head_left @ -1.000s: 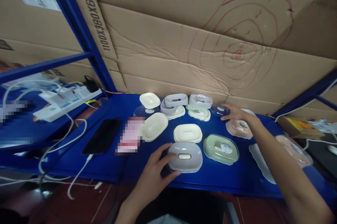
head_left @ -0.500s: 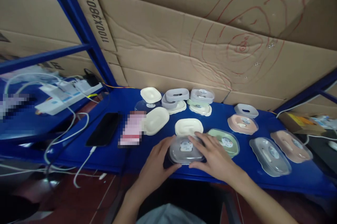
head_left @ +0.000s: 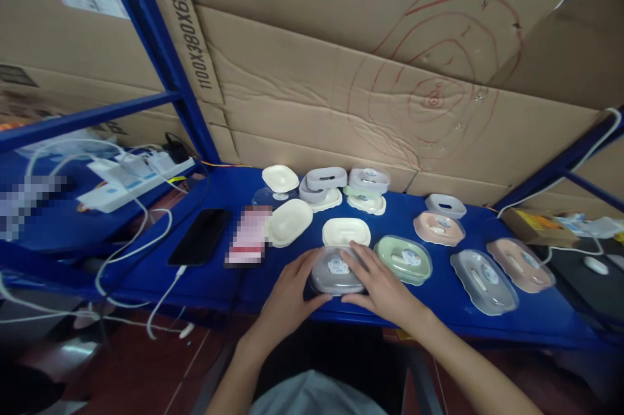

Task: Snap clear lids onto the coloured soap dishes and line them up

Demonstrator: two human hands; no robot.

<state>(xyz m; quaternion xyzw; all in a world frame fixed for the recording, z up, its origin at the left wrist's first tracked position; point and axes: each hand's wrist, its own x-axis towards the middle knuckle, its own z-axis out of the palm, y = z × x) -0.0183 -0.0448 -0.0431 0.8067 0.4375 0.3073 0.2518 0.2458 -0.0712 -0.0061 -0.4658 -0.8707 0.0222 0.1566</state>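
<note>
Between my two hands, at the table's front edge, is a grey soap box (head_left: 336,280) with a clear lid and a white label. My left hand (head_left: 296,285) curves round its left side, thumb at the near edge. On the right side, my right hand (head_left: 381,281) grips it with fingers over the lid and thumb at the front. Just behind lies a cream soap tray (head_left: 346,231). A green soap box (head_left: 404,260) with a clear lid sits right of my right hand.
Pink soap boxes (head_left: 439,227) and another grey one (head_left: 483,281) stand to the right. Stacked parts (head_left: 325,178) line the cardboard wall (head_left: 292,90). Leftward are a black phone (head_left: 199,237), a blurred pink item (head_left: 248,236) and a power strip (head_left: 131,188) with cables.
My view has shifted a little, so the things on the right appear further left. Both hands keep their hold on the grey soap box, with little visible change in grip.
</note>
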